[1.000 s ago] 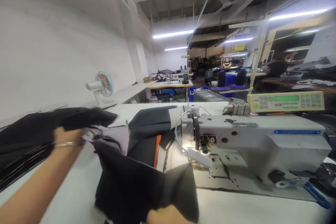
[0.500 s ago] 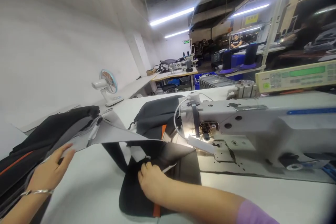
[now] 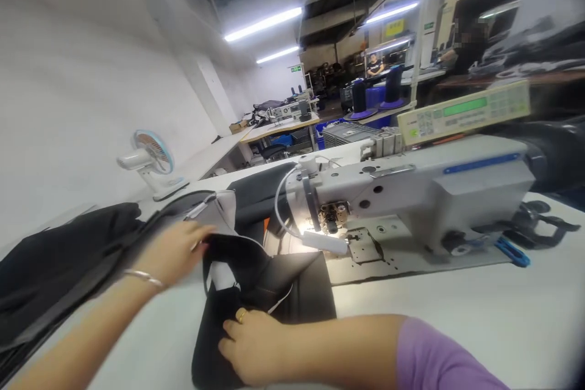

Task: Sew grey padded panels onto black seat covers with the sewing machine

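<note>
My left hand (image 3: 176, 253), with a bangle at the wrist, is closed on the raised edge of a black fabric piece (image 3: 244, 250) whose grey-white underside shows behind it. My right hand (image 3: 256, 341), with a ring, rests lower on the same piece, fingers curled into the black cloth and their tips partly hidden. A thin white strip (image 3: 280, 300) lies on the cloth just above this hand. To the right stands a sewing machine (image 3: 411, 189), its lamp lit at the needle area, and the cloth reaches up to its bed.
A pile of black fabric (image 3: 68, 274) lies along the left. More dark fabric (image 3: 260, 192) is behind the machine head. A small fan (image 3: 148, 158) stands by the wall. A control panel (image 3: 466, 111) sits above the machine, and blue snips (image 3: 512, 252) lie at its right. People are farther back.
My left hand has moved right from the grey-white edge to the black piece, folding it up. My right hand has shifted slightly down and left. The view has turned to the right.
</note>
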Tool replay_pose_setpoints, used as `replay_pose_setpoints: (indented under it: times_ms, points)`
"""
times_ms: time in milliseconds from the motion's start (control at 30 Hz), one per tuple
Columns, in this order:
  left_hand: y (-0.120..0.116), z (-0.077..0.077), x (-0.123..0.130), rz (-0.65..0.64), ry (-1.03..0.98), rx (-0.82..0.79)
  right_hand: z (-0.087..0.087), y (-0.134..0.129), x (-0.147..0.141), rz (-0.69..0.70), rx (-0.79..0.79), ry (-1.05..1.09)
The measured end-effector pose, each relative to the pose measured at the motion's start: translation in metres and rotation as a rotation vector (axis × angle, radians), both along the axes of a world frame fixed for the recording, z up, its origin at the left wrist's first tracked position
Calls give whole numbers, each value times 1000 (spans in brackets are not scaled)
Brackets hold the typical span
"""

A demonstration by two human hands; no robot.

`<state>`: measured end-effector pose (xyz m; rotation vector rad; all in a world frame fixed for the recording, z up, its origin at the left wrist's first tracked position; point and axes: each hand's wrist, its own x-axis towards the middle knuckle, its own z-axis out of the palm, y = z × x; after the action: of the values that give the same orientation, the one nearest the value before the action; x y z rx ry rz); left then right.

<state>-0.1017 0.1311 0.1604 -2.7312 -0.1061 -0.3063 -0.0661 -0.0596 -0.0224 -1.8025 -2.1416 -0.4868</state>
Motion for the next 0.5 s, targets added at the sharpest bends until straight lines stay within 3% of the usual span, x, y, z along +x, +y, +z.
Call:
replay_pose_setpoints:
  times_ms: [33, 67, 133, 200, 267, 367, 500]
  points:
    - [-24, -11, 17, -169, 97, -59, 2, -2, -1, -5, -5, -1]
    - [-44, -23, 32, -260, 190, -121, 6, -4, -3, -18, -13, 0]
    - [-67, -43, 58, -278, 366, -228, 18, -14, -5, -49, -68, 5]
    - [-72, -52, 75, -191, 484, -309, 40, -28, -4, -24, -204, 53]
    - [-66, -50, 84, -76, 567, -360, 68, -45, 1, 9, -335, 135]
    - [-59, -40, 86, 33, 684, -385, 106, -67, 12, -154, -302, 193]
    - [-71, -33, 79, 18, 673, -291, 125, -72, 25, -220, -445, 257]
